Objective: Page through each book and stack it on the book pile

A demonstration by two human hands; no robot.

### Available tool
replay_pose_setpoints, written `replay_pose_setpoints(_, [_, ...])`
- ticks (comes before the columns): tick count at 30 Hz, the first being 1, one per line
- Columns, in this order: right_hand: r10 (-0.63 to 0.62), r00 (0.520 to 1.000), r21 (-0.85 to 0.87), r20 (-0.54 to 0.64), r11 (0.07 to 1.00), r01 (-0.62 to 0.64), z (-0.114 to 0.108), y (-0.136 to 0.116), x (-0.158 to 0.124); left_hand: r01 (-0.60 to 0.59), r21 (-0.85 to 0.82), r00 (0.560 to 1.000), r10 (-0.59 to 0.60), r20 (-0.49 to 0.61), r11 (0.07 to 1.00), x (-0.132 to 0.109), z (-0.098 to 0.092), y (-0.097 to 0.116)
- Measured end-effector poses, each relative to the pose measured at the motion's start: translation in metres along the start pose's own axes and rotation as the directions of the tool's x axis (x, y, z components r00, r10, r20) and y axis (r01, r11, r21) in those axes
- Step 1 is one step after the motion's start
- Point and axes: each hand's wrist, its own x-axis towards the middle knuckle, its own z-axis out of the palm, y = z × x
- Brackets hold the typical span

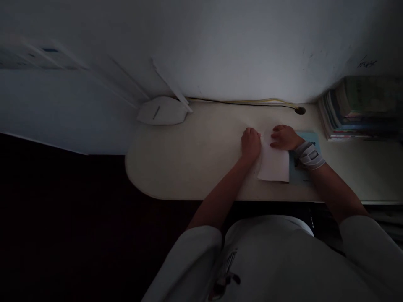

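Note:
A sheet of white paper point(274, 165) lies on the table in front of me, its lower right corner lifted a little. My left hand point(251, 144) is closed at the paper's left edge, seemingly pinching it; the fingertips are hard to see in the dim light. Over the upper part of the sheet rests my right hand point(283, 137), thumb and fingers apart, with a grey wrist strap point(310, 155) behind it. Partly covered by the paper and my right wrist is a light-blue booklet point(315, 138).
A white router point(162, 111) with upright antennas stands at the table's left back. Yellow and black cables point(252, 101) run along the wall to a cable hole point(300, 110). Stacked books point(362, 109) fill the right back. The table's rounded edge point(129, 172) is at left.

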Motion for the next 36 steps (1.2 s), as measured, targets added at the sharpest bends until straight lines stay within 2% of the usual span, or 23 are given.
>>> replay_pose_setpoints(6, [0.021,0.999,0.042,-0.025,0.999,-0.02,-0.002,-0.005,0.004,0.005,-0.034,1.0,-0.005,0.002,0.999,0.0,-0.004,0.001])
replay_pose_setpoints(13, [-0.036,0.999,0.011,-0.004,0.999,0.036,-0.005,-0.015,0.013,-0.006,-0.074,1.0,0.005,-0.005,0.997,-0.001,-0.003,0.0])
replay_pose_setpoints(15, [0.007,0.999,-0.001,-0.052,1.0,-0.007,-0.006,-0.019,0.011,-0.007,-0.093,1.0,0.006,-0.011,0.996,0.0,-0.001,-0.002])
replay_pose_setpoints(18, [0.118,0.968,0.016,-0.223,0.993,-0.117,-0.006,-0.026,-0.005,-0.009,-0.126,1.0,0.006,-0.025,0.992,0.001,0.002,-0.005])
replay_pose_setpoints(20, [0.102,0.958,0.044,-0.267,0.995,-0.094,-0.003,-0.03,-0.021,-0.025,-0.14,0.999,0.02,-0.04,0.99,0.001,0.004,-0.007])
replay_pose_setpoints(23, [0.003,0.982,0.051,-0.187,0.999,0.006,0.004,-0.033,-0.045,-0.043,-0.181,0.997,0.029,-0.075,0.983,0.001,0.005,-0.007])
replay_pose_setpoints(26, [-0.005,0.993,0.043,-0.118,0.999,0.01,0.01,-0.034,-0.055,-0.04,-0.235,0.993,0.013,-0.115,0.971,0.003,0.003,-0.006])
replay_pose_setpoints(30, [-0.029,0.994,0.043,-0.109,0.998,0.034,0.012,-0.038,-0.05,-0.079,-0.206,0.997,0.077,-0.014,0.975,-0.003,-0.011,-0.009])
replay_pose_setpoints(36, [-0.014,0.996,0.008,-0.085,1.0,0.014,0.01,-0.041,-0.047,-0.111,0.063,0.97,0.095,0.222,0.992,-0.043,-0.032,-0.028])
